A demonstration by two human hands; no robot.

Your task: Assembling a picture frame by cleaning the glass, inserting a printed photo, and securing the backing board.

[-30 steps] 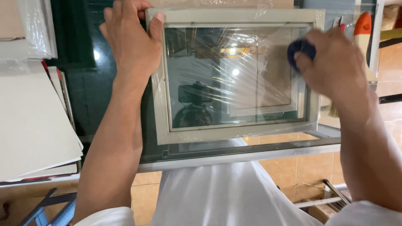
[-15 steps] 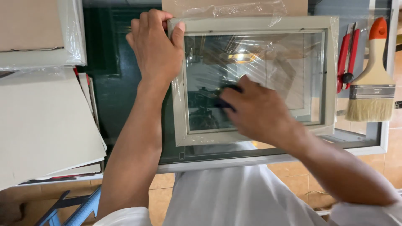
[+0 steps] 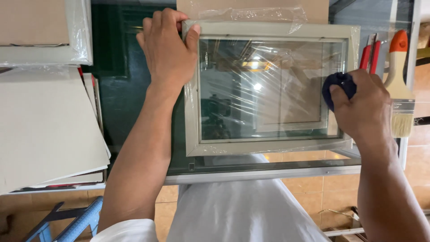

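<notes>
Plastic-wrapped flat brown package (image 3: 40, 31) at top left, clear film (image 3: 268, 89) wrapped over grey frame at centre

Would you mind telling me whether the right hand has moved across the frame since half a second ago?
Yes. The right hand with its dark blue cloth went from the middle of the wrapped frame to its right edge.

Paintbrush (image 3: 400, 85) crowding frame's (image 3: 268, 30) right, boards (image 3: 45, 130) left, green tabletop (image 3: 116, 103) strip between
</notes>
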